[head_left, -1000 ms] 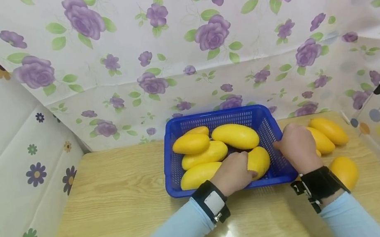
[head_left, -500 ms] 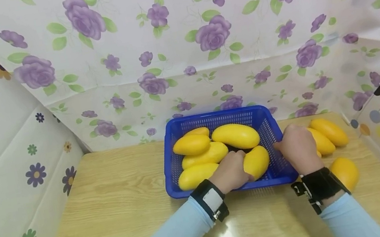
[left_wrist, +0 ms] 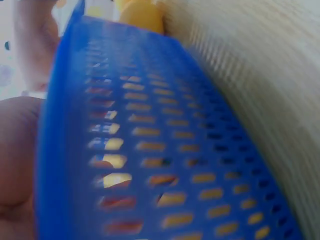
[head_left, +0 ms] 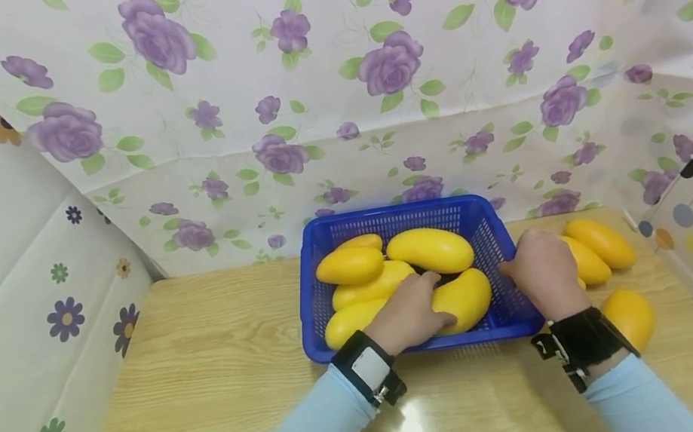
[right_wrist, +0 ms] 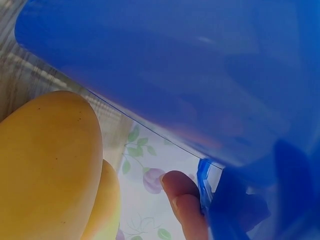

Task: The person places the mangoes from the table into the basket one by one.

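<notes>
A blue plastic basket with perforated walls stands on the table and holds several yellow mangoes. My left hand reaches over its front rim, thumb and fingers spread at the left end of the front-right mango. In the left wrist view the basket wall hides most of that hand's work. My right hand grips the basket's right rim. The right wrist view shows its fingertips curled at the rim, beside the basket's smooth blue wall.
Outside the basket on the right lie several more mangoes, among them one at the back and one near my right wrist. A flower-patterned sheet hangs behind the basket, with patterned sheets on both sides too.
My left hand has slid left along the front-right mango, its fingers spreading, so more of the mango shows. My right hand has stayed on the basket rim.
</notes>
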A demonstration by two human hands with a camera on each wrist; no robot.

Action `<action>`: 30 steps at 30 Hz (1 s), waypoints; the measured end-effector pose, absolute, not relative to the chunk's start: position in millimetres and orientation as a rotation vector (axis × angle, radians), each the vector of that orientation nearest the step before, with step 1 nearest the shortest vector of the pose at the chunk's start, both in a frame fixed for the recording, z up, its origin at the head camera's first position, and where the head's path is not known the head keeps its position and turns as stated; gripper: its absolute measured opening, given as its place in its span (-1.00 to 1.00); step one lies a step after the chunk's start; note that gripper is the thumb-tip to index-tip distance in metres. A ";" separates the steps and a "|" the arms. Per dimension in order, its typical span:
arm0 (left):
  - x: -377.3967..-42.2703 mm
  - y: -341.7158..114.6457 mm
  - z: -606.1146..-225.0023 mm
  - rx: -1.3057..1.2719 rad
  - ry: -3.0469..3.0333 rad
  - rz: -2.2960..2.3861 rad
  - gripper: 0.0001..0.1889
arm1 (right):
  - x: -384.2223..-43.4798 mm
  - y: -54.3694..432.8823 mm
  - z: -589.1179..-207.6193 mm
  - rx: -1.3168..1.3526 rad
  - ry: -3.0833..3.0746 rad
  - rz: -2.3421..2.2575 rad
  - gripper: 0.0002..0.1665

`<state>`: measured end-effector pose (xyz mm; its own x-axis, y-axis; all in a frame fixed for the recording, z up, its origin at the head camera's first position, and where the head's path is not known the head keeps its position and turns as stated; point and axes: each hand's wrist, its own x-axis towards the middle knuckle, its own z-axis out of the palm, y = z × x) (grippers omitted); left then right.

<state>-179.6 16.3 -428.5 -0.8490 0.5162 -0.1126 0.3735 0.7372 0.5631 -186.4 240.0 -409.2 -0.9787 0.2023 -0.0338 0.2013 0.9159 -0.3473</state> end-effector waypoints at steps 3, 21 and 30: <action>-181.9 3.4 -421.0 0.689 2.705 0.836 -0.34 | -187.0 240.3 -410.5 -0.333 -3.083 0.569 -0.55; -198.6 -117.4 -378.2 0.246 2.981 1.176 -0.50 | -186.0 242.4 -412.9 -0.290 -3.062 0.572 -0.55; -198.4 -138.2 -389.4 0.032 2.982 1.047 -0.42 | -186.2 241.3 -410.5 -0.288 -3.070 0.563 -0.57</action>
